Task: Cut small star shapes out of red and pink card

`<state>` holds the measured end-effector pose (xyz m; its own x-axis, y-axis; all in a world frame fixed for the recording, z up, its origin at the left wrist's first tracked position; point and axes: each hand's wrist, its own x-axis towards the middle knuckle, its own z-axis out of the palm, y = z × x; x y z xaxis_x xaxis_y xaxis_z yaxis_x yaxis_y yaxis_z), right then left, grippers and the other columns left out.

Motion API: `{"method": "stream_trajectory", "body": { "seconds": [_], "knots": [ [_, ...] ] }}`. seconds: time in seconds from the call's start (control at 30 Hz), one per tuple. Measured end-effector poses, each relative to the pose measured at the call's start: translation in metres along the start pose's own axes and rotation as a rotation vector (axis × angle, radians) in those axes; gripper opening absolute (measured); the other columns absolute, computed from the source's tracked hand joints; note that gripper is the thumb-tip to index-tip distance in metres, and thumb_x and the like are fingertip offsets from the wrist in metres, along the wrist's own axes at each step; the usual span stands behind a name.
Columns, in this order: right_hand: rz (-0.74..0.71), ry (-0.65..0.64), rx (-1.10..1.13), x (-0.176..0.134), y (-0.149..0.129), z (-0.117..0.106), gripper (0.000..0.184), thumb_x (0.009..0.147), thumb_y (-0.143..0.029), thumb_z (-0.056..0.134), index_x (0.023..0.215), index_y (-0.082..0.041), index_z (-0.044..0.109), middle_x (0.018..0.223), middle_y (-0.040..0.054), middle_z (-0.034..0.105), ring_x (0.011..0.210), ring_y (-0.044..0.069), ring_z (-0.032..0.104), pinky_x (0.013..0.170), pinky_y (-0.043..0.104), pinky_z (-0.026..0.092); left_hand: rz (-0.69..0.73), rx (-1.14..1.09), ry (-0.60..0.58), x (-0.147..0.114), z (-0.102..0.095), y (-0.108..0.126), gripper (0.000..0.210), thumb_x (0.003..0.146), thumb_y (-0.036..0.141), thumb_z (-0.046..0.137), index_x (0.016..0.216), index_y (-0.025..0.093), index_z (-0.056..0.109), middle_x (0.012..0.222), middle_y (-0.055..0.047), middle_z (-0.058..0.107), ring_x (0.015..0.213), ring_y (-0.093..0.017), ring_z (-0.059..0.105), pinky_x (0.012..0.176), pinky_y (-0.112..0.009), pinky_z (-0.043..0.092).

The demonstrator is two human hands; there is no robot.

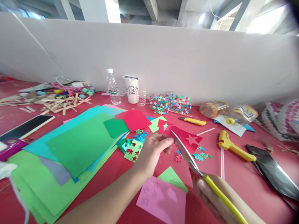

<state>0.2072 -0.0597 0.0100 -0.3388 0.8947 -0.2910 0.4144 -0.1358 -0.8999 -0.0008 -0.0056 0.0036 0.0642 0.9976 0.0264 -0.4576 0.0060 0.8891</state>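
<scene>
My right hand [210, 193] grips a pair of yellow-handled scissors [188, 155], their blades pointing up and left. The blades look nearly together. My left hand [151, 152] is pinched closed just left of the scissor tips; whatever lies between its fingertips is too small or hidden to make out. Behind both hands lies red paper [184, 137] with a star-shaped cutout. Small blue, green and red stars [199, 155] are scattered beside the blades. Star-punched green paper [134, 152] sits left of my left hand. Nearer me, a pink sheet [163, 200] with drawn stars overlaps a light green piece [174, 179].
Coloured paper sheets [81, 143] are stacked at left, near a phone [25, 126] and wooden sticks [63, 104]. A bottle [113, 88], cup [132, 90] and star-covered glasses shape [161, 104] stand behind. At right lie a cutter [192, 120], glue gun [233, 146] and black device [273, 171].
</scene>
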Motion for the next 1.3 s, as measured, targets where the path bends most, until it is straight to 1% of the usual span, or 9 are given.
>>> {"method": "stream_trajectory", "body": {
  "seconds": [0.27,0.37,0.5,0.6,0.73,0.8,0.97,1.1,1.3],
  "knots": [
    [-0.001,0.012,0.042,-0.003,-0.005,-0.002,0.065,0.071,-0.088,0.056,0.062,-0.023,0.055,0.054,-0.0024,0.050,0.047,0.014,0.046,0.045,0.024,0.036,-0.018,0.007,0.019,0.000,0.002,0.008,0.014,0.074,0.024,0.073,0.065,0.019,0.064,0.058,0.004,0.059,0.056,-0.009,0.051,0.061,-0.025,0.040],
    [0.087,0.008,0.157,-0.006,-0.005,0.001,0.063,0.068,-0.087,0.061,0.065,-0.024,0.058,0.049,-0.0044,0.047,0.044,0.014,0.046,0.042,0.023,0.036,-0.006,0.021,0.026,0.002,0.002,0.010,0.012,0.073,0.023,0.071,0.066,0.019,0.063,0.057,0.004,0.057,0.056,-0.009,0.050,0.060,-0.024,0.039],
    [0.226,0.005,0.254,-0.005,0.003,0.005,0.059,0.073,-0.083,0.062,0.068,-0.024,0.059,0.044,-0.0097,0.034,0.035,0.010,0.034,0.036,0.022,0.034,0.026,0.082,0.087,0.007,-0.003,0.010,0.011,0.077,0.024,0.067,0.069,0.018,0.062,0.058,0.003,0.057,0.055,-0.009,0.050,0.058,-0.024,0.038],
    [0.249,0.010,0.269,-0.005,0.009,0.008,0.058,0.076,-0.082,0.059,0.071,-0.025,0.060,0.043,-0.0097,0.036,0.033,0.011,0.036,0.034,0.022,0.035,0.068,0.130,0.125,0.009,-0.005,0.010,0.013,0.081,0.026,0.065,0.071,0.018,0.061,0.060,0.003,0.059,0.055,-0.009,0.050,0.058,-0.024,0.038],
    [0.225,0.006,0.253,-0.004,0.010,0.008,0.060,0.076,-0.083,0.059,0.072,-0.024,0.063,0.046,-0.0057,0.049,0.035,0.013,0.047,0.035,0.023,0.040,0.016,0.116,0.052,0.007,-0.003,0.011,0.018,0.081,0.032,0.069,0.073,0.017,0.065,0.065,0.001,0.062,0.056,-0.010,0.053,0.059,-0.025,0.040],
    [0.203,-0.003,0.211,-0.002,0.010,0.008,0.060,0.076,-0.083,0.058,0.070,-0.024,0.063,0.044,-0.0062,0.047,0.035,0.013,0.046,0.036,0.023,0.039,-0.010,0.080,0.036,0.006,-0.001,0.012,0.017,0.080,0.032,0.071,0.074,0.017,0.066,0.064,0.000,0.063,0.057,-0.010,0.054,0.060,-0.025,0.041],
    [0.075,0.005,0.069,0.005,0.011,0.004,0.064,0.075,-0.086,0.055,0.065,-0.023,0.059,0.049,-0.0055,0.043,0.042,0.013,0.042,0.041,0.024,0.035,0.013,0.024,0.093,0.005,0.001,0.013,0.012,0.078,0.028,0.072,0.075,0.018,0.066,0.063,0.001,0.064,0.056,-0.010,0.054,0.060,-0.024,0.042],
    [-0.048,-0.004,-0.045,0.008,0.013,0.001,0.068,0.077,-0.088,0.049,0.059,-0.023,0.050,0.052,-0.0049,0.038,0.046,0.013,0.038,0.045,0.026,0.033,0.098,0.152,0.054,0.006,-0.003,0.015,0.013,0.082,0.028,0.068,0.074,0.018,0.065,0.058,0.003,0.059,0.056,-0.010,0.053,0.060,-0.024,0.041],
    [-0.071,-0.002,-0.087,0.006,0.011,-0.002,0.065,0.078,-0.084,0.055,0.057,-0.023,0.048,0.054,-0.0055,0.036,0.048,0.012,0.033,0.046,0.025,0.031,0.171,0.325,-0.011,0.006,-0.006,0.025,0.014,0.083,0.027,0.064,0.073,0.019,0.064,0.058,0.003,0.058,0.056,-0.011,0.052,0.060,-0.025,0.041]
  ]
}}
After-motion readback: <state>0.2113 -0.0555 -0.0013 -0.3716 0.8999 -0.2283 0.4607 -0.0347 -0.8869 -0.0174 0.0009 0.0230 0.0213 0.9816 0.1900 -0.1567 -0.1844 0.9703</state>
